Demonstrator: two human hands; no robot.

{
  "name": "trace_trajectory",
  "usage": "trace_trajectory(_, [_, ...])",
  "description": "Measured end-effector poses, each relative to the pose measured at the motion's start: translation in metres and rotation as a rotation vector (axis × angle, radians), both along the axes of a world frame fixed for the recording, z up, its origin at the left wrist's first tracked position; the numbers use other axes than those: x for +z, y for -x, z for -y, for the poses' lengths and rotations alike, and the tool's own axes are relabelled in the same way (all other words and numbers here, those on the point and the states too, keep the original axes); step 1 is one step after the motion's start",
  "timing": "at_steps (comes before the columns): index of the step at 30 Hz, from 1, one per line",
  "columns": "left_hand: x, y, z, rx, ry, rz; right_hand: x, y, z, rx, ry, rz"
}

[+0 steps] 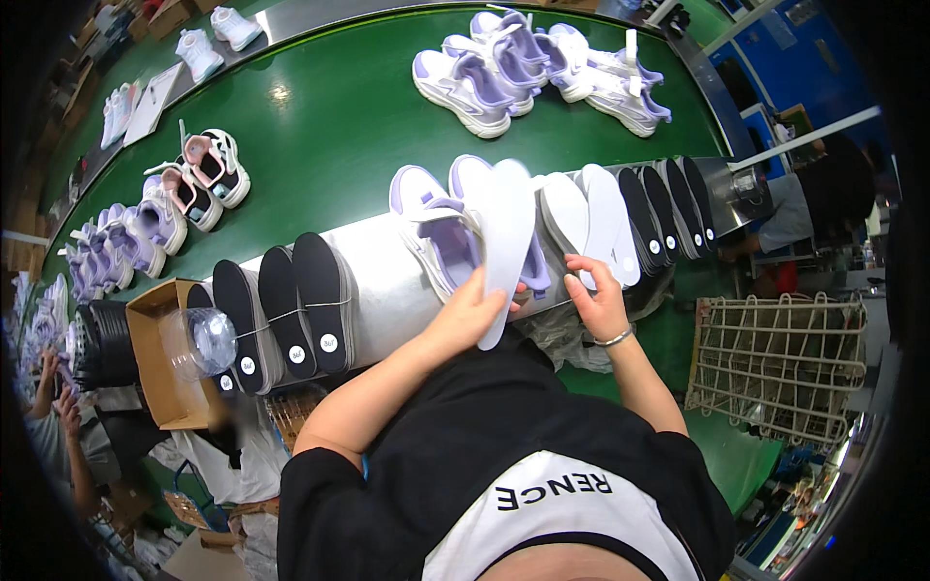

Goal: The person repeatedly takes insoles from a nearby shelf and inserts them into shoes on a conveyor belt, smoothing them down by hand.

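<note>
My left hand (472, 312) is closed around a white insole (510, 232), which stands upright with its broad end pointing away from me. Behind the insole, on the metal ledge, sits a pair of white and lilac sneakers (418, 188); the insole covers much of the right one. My right hand (600, 298) has its fingers apart and appears to hold nothing. It hovers by the near end of the white insoles (604, 218) lying on the ledge to the right.
Stacks of black insoles (325, 300) lie left on the ledge, with more black insoles (668, 208) right. Sneakers (484, 77) stand on the green belt (329, 116). A cardboard box (160, 358) with a clear plastic container is at left, a wire basket (775, 363) at right. People work at both sides.
</note>
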State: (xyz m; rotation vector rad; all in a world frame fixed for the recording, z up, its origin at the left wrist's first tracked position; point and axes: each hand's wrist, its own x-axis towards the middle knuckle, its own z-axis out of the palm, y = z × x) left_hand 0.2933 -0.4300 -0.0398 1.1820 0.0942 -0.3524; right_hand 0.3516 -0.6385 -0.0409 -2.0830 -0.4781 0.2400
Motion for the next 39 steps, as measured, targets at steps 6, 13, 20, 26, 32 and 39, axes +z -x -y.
trace_trajectory(6, [0.009, -0.017, 0.033, -0.256, -0.925, 0.405, -0.006, -0.023, -0.054, -0.148, -0.420, -0.458])
trace_trajectory(13, [-0.020, -0.001, -0.009, 0.696, -1.200, 0.141, -0.047, -0.054, -0.017, 0.010, 0.150, -0.123])
trace_trajectory(20, [-0.095, -0.034, -0.050, 0.701, -0.586, -0.155, -0.031, -0.114, -0.102, 0.163, 0.335, -0.069])
trace_trajectory(26, [-0.074, -0.133, -0.140, 0.680, -0.603, -0.293, -0.039, -0.209, -0.196, 0.206, 0.204, 0.103])
trace_trajectory(32, [-0.080, -0.148, -0.193, 0.779, -0.906, -0.111, 0.018, -0.205, -0.197, 0.266, 0.269, 0.302])
trace_trajectory(39, [-0.077, -0.180, -0.212, 0.594, -0.856, 0.144, 0.028, -0.152, -0.244, 0.879, 0.897, 0.672])
